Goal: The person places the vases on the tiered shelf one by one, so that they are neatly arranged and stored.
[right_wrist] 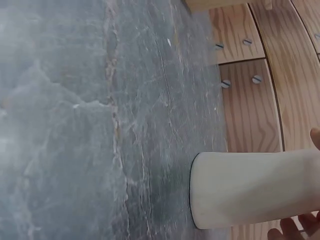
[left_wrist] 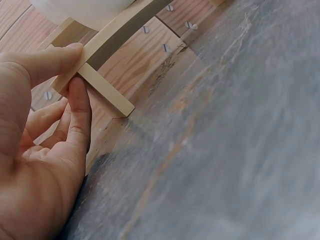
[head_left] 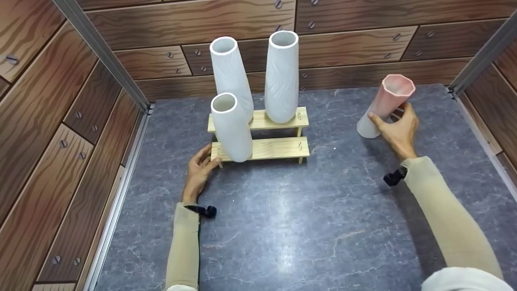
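Note:
My left hand (head_left: 197, 173) pinches the left end of the lower step of a pale two-step wooden stand (head_left: 278, 148). In the left wrist view, the thumb lies over the board's edge and the index finger (left_wrist: 80, 117) under it. One white vase (head_left: 234, 135) stands on that lower step. Two taller white vases, one at left (head_left: 230, 70) and one at right (head_left: 282, 76), stand on the upper step. At the right, my right hand (head_left: 398, 131) grips a pink-to-white vase (head_left: 383, 106) around its middle; its white base (right_wrist: 225, 190) meets the dark surface in the right wrist view.
The grey marbled tabletop (head_left: 282, 226) is bounded by a wood-plank patterned back wall (head_left: 355, 48) and side walls. Metal rails (head_left: 117, 202) run along its sides. A dark wrist camera sits on each sleeve.

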`<state>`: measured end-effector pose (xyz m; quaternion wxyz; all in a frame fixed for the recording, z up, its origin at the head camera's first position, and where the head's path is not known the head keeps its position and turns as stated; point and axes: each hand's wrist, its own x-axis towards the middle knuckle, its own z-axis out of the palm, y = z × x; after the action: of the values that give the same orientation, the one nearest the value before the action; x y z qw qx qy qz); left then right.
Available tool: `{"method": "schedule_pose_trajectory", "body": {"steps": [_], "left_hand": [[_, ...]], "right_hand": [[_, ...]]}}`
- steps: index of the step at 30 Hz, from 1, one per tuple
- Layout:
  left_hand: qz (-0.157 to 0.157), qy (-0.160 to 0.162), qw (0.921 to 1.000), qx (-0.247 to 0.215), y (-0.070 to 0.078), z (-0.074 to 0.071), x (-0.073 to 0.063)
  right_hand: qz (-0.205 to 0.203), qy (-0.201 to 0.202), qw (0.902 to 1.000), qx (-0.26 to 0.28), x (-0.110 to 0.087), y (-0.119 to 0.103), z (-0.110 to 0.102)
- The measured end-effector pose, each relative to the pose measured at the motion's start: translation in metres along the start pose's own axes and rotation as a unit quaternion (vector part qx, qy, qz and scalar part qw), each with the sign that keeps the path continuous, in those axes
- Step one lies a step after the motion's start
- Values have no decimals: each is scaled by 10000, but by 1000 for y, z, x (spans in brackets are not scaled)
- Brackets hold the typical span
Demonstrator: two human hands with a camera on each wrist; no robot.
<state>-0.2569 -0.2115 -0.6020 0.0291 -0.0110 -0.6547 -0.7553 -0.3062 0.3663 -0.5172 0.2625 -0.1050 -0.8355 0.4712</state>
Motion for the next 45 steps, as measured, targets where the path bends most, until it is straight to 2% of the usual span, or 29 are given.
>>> {"method": "schedule_pose_trajectory", "body": {"steps": [10,22,37,45], "left_hand": [[6,-32,10000,-25,-1,2,0],[4,-95,9999,84,0,2,1],[-50,-56,9997,220,1,-2,-1],[-65,-85,9999,-32,2,0,-1]], "right_hand": [[161,329,9991,204,2,-1,7],[309,425,9982,293,5,-11,4],[-173,129,9974,693,-13,-47,-2],[-77,-223,9950,971,-24,-69,-3]]}}
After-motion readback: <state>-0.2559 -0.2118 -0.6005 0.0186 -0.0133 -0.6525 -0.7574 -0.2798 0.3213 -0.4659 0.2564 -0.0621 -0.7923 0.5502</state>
